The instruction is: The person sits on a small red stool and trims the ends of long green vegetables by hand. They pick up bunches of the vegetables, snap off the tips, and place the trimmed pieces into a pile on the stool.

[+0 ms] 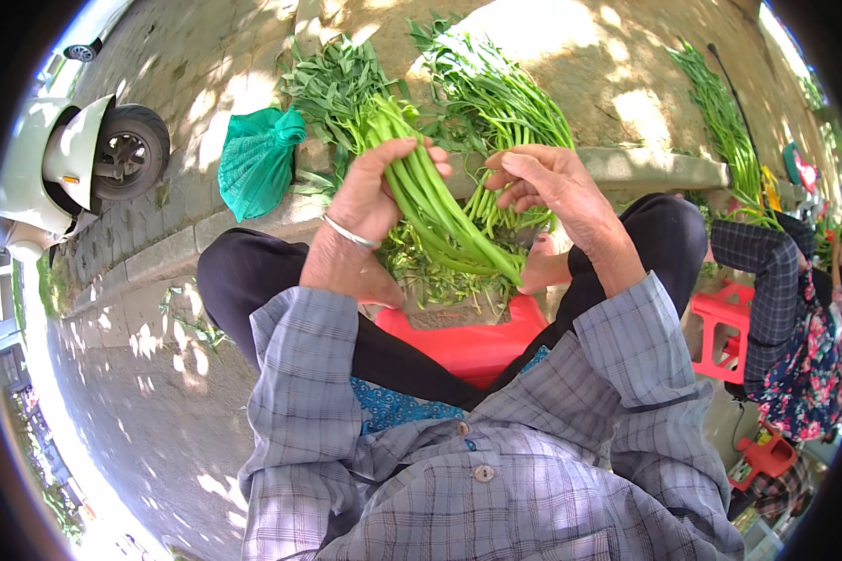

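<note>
A bunch of water spinach stems [438,200] is gripped in my left hand [375,193], which wears a bangle at the wrist. Its stems slant down to the right, their lower ends over the ground between my feet. My right hand [551,179] hovers to the right of the bunch, fingers curled and slightly apart, with nothing visible in them. Beyond my left hand lies a leafy heap of greens [337,88]. Another pile of long-stemmed greens [498,88] spreads behind my right hand. Torn leaves and bits of stem [428,270] litter the ground beneath the held bunch.
A tied green bag [256,161] sits on the kerb at left, near a parked scooter [63,168]. Under me is a red plastic stool [463,343]. At right, another person [765,280] sits by a red stool [719,329] and more greens [723,123].
</note>
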